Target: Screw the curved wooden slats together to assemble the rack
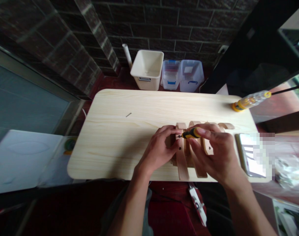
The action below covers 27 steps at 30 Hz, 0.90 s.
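My right hand is closed around the handle of a short yellow-and-black screwdriver. The tool leans to the left, its tip at a dark screw on a light wooden slat. Against the left side of that slat is my left hand, thumb and fingers gripping it around the screw. A second dark screw head shows lower on the same slat. Several similar curved slats stand side by side on a wooden base, partly hidden by my right hand. One slat to the right bears a dark hole or screw head.
The pale table carries a small dark metal piece, a clear screwdriver case with yellow ends and a phone or tablet. Behind it stand a cream bin and two clear plastic boxes. A white power strip lies below the front edge.
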Each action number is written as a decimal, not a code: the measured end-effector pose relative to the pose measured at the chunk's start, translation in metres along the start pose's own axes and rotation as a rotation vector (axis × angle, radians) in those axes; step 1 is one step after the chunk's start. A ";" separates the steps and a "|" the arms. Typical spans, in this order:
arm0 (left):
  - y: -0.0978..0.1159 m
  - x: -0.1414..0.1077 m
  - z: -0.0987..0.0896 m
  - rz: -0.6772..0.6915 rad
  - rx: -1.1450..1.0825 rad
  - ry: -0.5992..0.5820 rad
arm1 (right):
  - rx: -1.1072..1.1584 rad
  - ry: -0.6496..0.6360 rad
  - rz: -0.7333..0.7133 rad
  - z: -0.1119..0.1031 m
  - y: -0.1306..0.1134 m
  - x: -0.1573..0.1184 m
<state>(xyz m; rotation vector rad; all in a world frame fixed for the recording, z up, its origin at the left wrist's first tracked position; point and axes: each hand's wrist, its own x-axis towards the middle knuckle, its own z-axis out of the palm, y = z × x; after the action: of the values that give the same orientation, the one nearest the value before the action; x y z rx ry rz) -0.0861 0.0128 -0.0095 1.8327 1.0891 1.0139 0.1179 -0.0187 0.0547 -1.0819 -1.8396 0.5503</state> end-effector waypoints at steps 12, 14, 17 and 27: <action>0.002 0.001 -0.001 -0.010 -0.010 0.000 | -0.009 0.006 -0.001 -0.001 0.000 0.002; 0.001 0.001 0.000 -0.011 -0.014 0.000 | -0.005 0.005 -0.018 -0.001 -0.001 0.001; 0.001 0.001 0.000 -0.009 -0.023 0.001 | 0.002 -0.012 -0.041 0.000 0.000 -0.001; 0.004 0.002 -0.001 -0.014 -0.034 -0.009 | 0.029 -0.014 -0.012 -0.001 0.000 -0.001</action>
<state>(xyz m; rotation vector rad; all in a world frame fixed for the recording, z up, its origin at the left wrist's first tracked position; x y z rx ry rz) -0.0847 0.0136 -0.0055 1.7985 1.0719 1.0086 0.1188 -0.0195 0.0552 -1.0498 -1.8434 0.5773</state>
